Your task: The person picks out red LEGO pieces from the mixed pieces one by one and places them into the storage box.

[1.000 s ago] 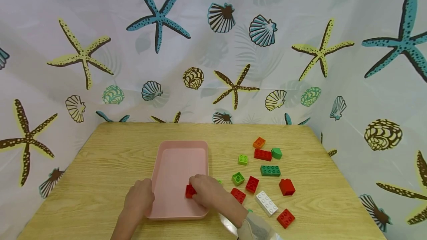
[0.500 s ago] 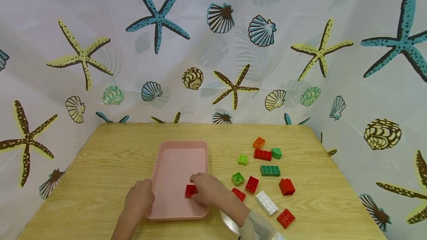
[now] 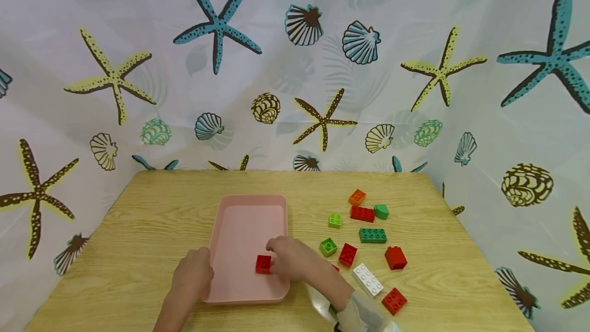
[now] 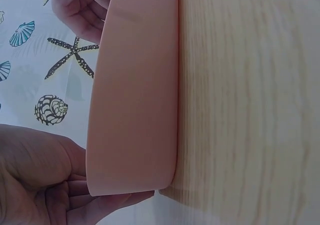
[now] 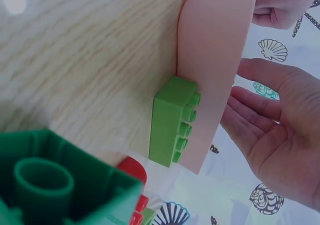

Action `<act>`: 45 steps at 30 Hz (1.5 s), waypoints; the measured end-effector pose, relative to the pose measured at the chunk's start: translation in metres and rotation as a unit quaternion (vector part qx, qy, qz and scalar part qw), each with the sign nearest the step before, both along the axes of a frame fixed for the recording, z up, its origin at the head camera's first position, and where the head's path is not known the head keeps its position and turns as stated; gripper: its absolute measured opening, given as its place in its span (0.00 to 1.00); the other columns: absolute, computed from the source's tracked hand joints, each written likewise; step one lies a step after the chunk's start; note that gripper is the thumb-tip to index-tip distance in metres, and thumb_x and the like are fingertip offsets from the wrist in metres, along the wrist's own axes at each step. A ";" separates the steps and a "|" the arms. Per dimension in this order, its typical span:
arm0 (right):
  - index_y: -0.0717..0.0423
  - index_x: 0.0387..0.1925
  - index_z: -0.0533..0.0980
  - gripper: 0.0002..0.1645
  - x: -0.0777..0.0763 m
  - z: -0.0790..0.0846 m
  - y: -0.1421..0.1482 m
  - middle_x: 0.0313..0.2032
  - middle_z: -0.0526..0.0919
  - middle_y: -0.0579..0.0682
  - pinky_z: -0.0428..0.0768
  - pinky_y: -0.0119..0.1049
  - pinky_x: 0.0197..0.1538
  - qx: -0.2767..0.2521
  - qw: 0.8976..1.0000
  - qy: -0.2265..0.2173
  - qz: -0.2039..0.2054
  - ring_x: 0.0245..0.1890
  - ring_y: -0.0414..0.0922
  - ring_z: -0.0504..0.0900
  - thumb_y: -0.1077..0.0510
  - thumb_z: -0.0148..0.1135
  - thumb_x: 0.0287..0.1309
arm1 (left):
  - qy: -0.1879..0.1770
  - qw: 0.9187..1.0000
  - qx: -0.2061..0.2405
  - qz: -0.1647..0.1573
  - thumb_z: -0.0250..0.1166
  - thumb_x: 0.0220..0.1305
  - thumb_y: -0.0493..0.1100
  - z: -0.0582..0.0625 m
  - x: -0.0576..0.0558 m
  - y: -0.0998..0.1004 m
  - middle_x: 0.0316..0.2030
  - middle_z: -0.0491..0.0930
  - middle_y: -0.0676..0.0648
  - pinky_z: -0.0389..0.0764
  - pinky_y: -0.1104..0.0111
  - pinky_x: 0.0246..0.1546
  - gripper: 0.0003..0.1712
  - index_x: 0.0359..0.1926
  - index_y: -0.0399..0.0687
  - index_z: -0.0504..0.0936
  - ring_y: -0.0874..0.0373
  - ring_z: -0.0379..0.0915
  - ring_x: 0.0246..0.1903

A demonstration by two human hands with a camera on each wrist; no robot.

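Observation:
A pink plastic tray (image 3: pixel 249 224) sits on the wooden table, left of the scattered toy bricks. My left hand (image 3: pixel 191 273) grips its near left side; in the left wrist view that hand (image 4: pixel 40 175) has its fingers around the tray's corner. One red toy brick (image 3: pixel 263 264) lies on the tray floor toward the right. Just right of the brick is my right hand (image 3: pixel 291 259), over the tray's right rim, its fingers loosely extended and holding nothing. In the right wrist view, a lime green brick (image 5: pixel 172 122) stands against the tray's outer wall.
Right of the tray lie a white brick (image 3: pixel 367 279), a dark green brick (image 3: pixel 373 235), an orange brick (image 3: pixel 357 197), and several red and lime green ones. A dark green brick (image 5: pixel 75 185) is close to the right wrist camera. A patterned curtain (image 3: pixel 286 81) surrounds the table.
My right hand has let go of the red brick and drawn slightly right, leaving the brick on the tray floor. The left hand and tray have stayed in place.

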State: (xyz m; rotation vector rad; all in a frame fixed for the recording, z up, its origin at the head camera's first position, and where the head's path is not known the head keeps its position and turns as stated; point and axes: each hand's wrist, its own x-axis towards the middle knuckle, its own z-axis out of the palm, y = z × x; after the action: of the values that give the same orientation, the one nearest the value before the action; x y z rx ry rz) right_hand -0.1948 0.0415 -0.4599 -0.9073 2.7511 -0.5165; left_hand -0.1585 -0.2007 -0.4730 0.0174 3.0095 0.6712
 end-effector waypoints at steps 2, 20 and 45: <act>0.58 0.50 0.79 0.20 0.000 0.002 0.003 0.44 0.83 0.48 0.78 0.32 0.46 -0.002 1.000 -0.001 0.005 0.42 0.40 0.79 0.58 0.71 0.56 | 0.001 1.000 0.000 0.001 0.58 0.53 0.24 0.000 0.000 0.000 0.22 0.77 0.37 0.75 0.57 0.20 0.01 0.28 0.27 0.75 0.50 0.73 0.20; 0.59 0.53 0.79 0.20 -0.001 0.012 0.024 0.47 0.84 0.51 0.78 0.33 0.46 -0.043 0.999 -0.026 -0.008 0.42 0.40 0.79 0.62 0.70 0.58 | 0.008 1.000 0.006 0.000 0.57 0.52 0.24 0.000 0.000 0.000 0.23 0.77 0.36 0.76 0.55 0.21 0.02 0.28 0.28 0.75 0.48 0.73 0.21; 0.58 0.54 0.78 0.23 0.005 0.011 0.059 0.49 0.83 0.52 0.80 0.42 0.47 0.011 0.997 0.001 -0.075 0.47 0.46 0.81 0.56 0.72 0.57 | 0.001 1.000 -0.003 -0.006 0.59 0.54 0.25 0.003 0.001 0.002 0.23 0.75 0.37 0.75 0.55 0.20 0.03 0.27 0.32 0.74 0.49 0.73 0.21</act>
State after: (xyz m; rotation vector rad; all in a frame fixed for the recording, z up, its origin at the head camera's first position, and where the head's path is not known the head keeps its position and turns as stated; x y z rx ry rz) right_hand -0.1896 0.1003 -0.4485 -0.6989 2.8350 -0.5091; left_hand -0.1571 -0.1987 -0.4703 0.0358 3.0108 0.6613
